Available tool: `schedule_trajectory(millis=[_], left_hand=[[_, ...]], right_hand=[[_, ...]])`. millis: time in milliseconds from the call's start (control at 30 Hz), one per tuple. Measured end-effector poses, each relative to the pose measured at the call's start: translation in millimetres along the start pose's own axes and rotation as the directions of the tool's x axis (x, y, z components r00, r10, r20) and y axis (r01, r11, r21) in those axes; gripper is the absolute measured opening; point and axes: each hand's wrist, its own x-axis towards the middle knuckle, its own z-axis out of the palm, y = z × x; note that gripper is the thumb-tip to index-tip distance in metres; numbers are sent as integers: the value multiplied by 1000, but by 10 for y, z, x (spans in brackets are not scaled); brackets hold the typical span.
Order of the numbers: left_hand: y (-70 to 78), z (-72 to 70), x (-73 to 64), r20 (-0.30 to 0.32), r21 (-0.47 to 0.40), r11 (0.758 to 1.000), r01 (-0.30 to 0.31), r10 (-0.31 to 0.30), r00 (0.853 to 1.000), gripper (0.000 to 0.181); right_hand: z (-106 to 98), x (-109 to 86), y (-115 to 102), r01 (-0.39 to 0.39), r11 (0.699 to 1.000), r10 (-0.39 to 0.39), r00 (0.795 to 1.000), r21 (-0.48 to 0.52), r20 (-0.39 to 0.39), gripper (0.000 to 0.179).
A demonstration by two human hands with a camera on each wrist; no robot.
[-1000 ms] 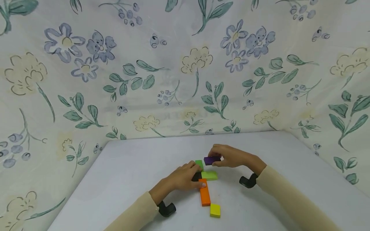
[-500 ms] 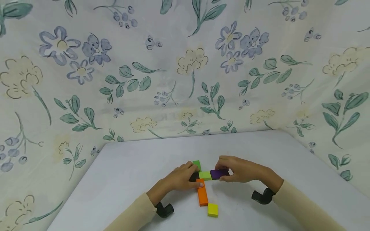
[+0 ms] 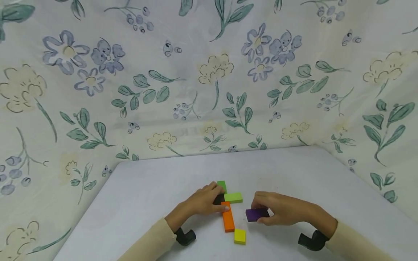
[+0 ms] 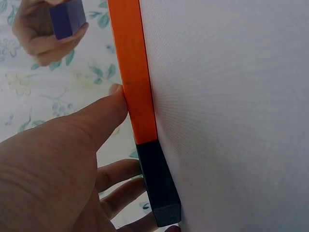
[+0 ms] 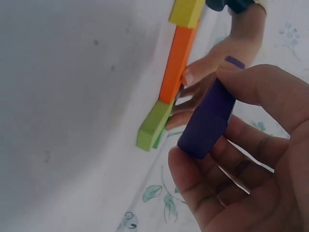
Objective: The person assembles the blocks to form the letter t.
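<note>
My right hand [image 3: 283, 209] pinches a purple block [image 3: 256, 214] between thumb and fingers, held to the right of the row of blocks in the head view. My left hand [image 3: 205, 199] rests on the row. Its thumb touches the orange block [image 4: 133, 67], and its other fingers lie at the black block [image 4: 159, 183], which they partly cover in the head view. A light green block [image 3: 233, 197] juts right from the black one. A darker green block [image 3: 221, 186] sits at the far end, and a yellow block [image 3: 240, 236] lies at the orange block's near end.
The blocks lie on a white table [image 3: 163, 174]. A floral cloth [image 3: 183, 90] hangs behind it and along the sides. Black wrist devices [image 3: 186, 237] are worn on both forearms, over pale sleeves.
The purple block went from above the far side of the row to the light green block's right end, then away to the right and nearer me. My left hand stayed on the row.
</note>
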Motion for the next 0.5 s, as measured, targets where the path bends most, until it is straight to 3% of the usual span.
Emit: schedule_trajectory(millis=[233, 500], left_hand=[[-7, -16, -27, -1, 5, 1000, 4, -4, 1000, 60], [19, -32, -28, 1, -12, 1000, -10, 10, 1000, 59]], right_hand=[[62, -85, -5, 5, 999, -6, 1000, 43, 6, 25], [158, -90, 29, -13, 997, 8, 998, 74, 69, 28]])
